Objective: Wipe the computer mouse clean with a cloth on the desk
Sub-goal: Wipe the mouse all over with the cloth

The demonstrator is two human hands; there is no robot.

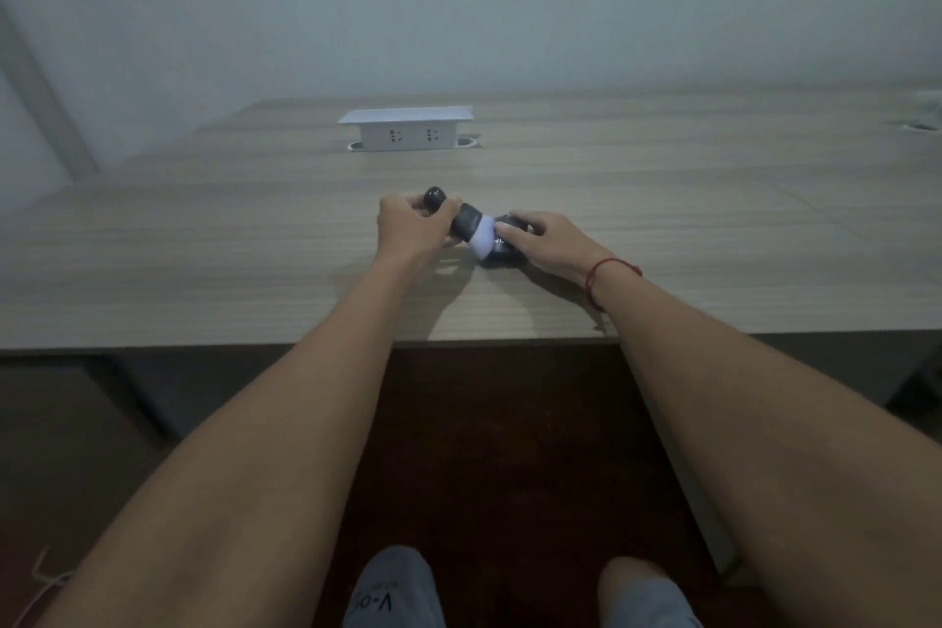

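My left hand (410, 225) is closed around a black computer mouse (436, 195), whose rounded end sticks out above my fingers. The mouse is held just above the wooden desk (662, 219), near its middle. My right hand (548, 240) grips a cloth (483, 240) with white and dark parts. It presses the cloth against the right side of the mouse. The two hands nearly meet, and most of the mouse body is hidden by fingers and cloth. I cannot tell exactly where the dark cloth ends and the mouse begins.
A white pop-up socket box (406, 130) stands on the desk behind my hands. Another fitting (922, 125) shows at the far right edge. The desk's front edge (204, 342) runs across below my wrists. My knees (392, 586) are under it.
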